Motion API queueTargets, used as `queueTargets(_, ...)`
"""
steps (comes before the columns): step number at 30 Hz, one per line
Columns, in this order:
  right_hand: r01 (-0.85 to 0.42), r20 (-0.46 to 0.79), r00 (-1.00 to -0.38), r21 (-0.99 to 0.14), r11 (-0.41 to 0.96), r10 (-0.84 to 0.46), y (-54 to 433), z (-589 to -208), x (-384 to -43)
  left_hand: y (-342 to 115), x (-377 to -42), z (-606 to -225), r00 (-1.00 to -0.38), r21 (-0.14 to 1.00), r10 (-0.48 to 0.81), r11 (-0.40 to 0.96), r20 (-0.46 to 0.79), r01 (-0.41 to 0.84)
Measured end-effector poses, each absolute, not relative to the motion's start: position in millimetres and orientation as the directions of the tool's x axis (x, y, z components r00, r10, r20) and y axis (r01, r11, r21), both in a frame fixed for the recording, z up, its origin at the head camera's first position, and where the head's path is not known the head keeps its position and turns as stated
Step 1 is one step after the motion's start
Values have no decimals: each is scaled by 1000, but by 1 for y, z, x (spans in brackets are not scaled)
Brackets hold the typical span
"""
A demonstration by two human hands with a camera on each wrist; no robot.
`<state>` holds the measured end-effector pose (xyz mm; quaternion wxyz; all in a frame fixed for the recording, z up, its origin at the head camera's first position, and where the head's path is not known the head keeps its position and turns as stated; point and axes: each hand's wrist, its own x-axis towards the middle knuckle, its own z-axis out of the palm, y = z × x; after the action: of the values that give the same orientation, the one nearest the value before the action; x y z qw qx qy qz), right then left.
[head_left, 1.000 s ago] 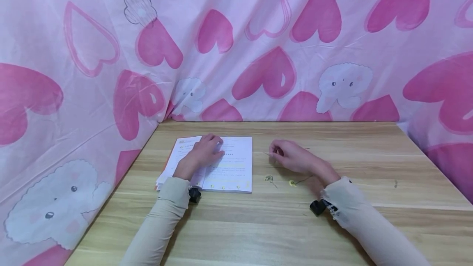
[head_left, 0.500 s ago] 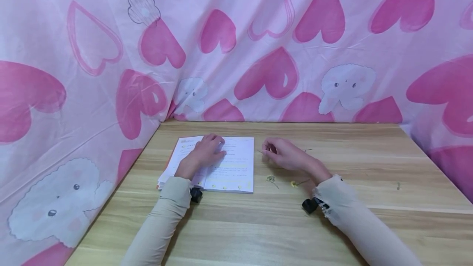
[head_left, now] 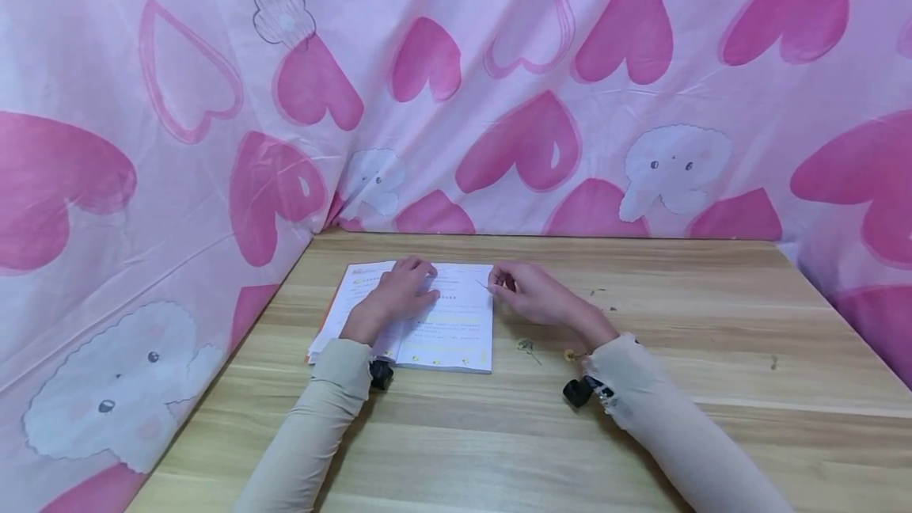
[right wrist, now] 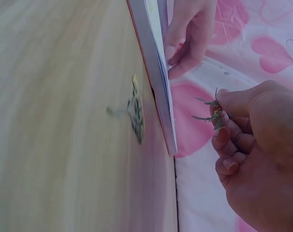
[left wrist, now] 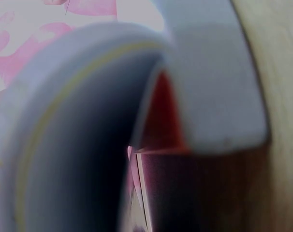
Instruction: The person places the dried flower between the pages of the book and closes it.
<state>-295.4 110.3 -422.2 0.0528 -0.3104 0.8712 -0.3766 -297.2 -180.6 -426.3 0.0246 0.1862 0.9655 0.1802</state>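
An open book (head_left: 456, 339) with printed white pages lies at the left of the table, and my left hand (head_left: 401, 291) rests on its pages, fingers relaxed. At the book's right edge my right hand (head_left: 530, 293) pinches a small green plant sprig (right wrist: 215, 114) between thumb and fingertips, held above the page. A pale pressed flower (head_left: 526, 346) and a yellow flower (head_left: 570, 355), partly hidden by the right wrist, lie on the wood right of the book. The left wrist view holds mainly a blurred, curled page (left wrist: 79, 63) close up.
Small plant bits (head_left: 598, 291) lie beyond my right forearm, and another thin piece (head_left: 774, 362) is farther right on the wooden table (head_left: 456, 442). A pink heart-patterned cloth (head_left: 513, 204) hangs along the back and sides.
My right hand has moved left with the sprig, from the bare wood to the right edge of the book. The left hand has stayed on the pages.
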Motion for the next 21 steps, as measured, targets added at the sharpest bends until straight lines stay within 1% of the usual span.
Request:
queueTargets(7, -467, 111, -807, -722, 511, -580, 93, -425, -301, -181, -297, -425, -931, 349, 365, 870, 20, 349)
queueTargets(21, -467, 80, -787, -725, 506, -612, 61, -433, -311, -182, -300, -427, -927, 341, 375, 868, 28, 361)
